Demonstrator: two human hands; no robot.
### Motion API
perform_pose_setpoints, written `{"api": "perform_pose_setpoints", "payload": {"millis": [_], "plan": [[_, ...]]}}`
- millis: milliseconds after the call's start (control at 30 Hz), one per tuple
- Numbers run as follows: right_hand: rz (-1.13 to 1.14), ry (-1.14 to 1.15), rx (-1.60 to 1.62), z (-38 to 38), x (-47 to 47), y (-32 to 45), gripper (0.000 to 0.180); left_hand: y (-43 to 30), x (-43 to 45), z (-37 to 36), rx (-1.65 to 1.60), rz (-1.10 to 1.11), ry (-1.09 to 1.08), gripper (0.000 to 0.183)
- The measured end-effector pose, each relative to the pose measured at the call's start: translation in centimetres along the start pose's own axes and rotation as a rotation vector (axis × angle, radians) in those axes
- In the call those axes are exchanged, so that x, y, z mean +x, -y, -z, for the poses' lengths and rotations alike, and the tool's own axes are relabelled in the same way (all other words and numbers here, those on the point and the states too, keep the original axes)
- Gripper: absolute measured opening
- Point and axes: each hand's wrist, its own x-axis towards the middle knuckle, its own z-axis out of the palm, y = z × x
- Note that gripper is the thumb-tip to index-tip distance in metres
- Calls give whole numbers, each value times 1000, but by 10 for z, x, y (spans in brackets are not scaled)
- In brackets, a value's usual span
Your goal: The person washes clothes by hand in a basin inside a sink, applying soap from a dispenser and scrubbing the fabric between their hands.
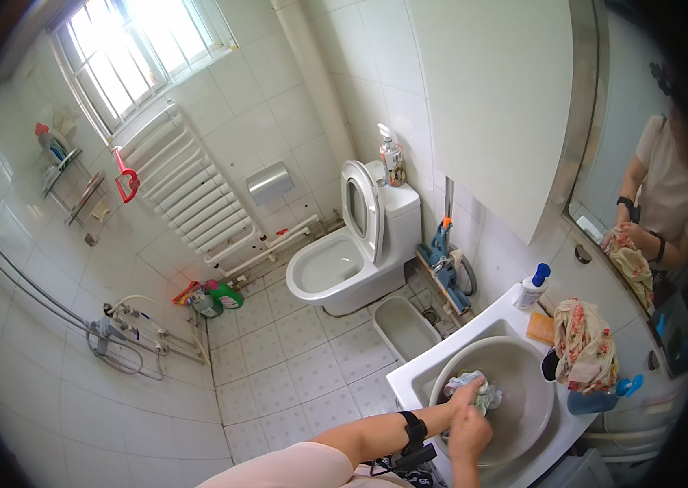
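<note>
My left hand (464, 396) grips a wet, pale patterned cloth (487, 395) inside a large round plastic basin (540, 402). Close against it, my right hand (470, 432) is curled like a fist and slightly blurred; whether cloth is caught in its fingers is hidden. Cloudy grey water (513, 378) seems to fill the lower part of the basin. The basin rests in a white rectangular washbasin (408, 381). A black band (415, 429) with a small device circles my left forearm.
Crowding the washbasin's wall side are a pump bottle (530, 290), an orange soap bar (540, 328), a crumpled floral cloth (584, 344) and a blue bottle (590, 402). Beyond stand a shallow tub (406, 329), a mop (444, 262) and a toilet (325, 268) with its lid up.
</note>
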Motion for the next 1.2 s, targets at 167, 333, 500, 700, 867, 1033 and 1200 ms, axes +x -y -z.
{"api": "perform_pose_setpoints", "payload": {"millis": [167,333,500,700,867,1033,1200], "plan": [[-225,53,99,-9,59,-103,43,38,-34,-20,120,30,-13,33],[55,-61,15,1,3,-5,33,35,65,52,202,-9,92,30],[-205,-104,52,-5,44,-63,38,13,-44,-20,159,107,-53,32],[-384,324,1043,-3,10,-122,45,-13,-32,-24,102,94,-22,46],[-448,447,1502,7,-7,-107,82,11,-9,-17,-29,203,91,40],[-458,260,1198,7,-6,-89,70,-7,-12,-4,-233,170,208,33],[226,134,386,50,-28,-15,28,9,-18,8,-244,287,278,32]]}}
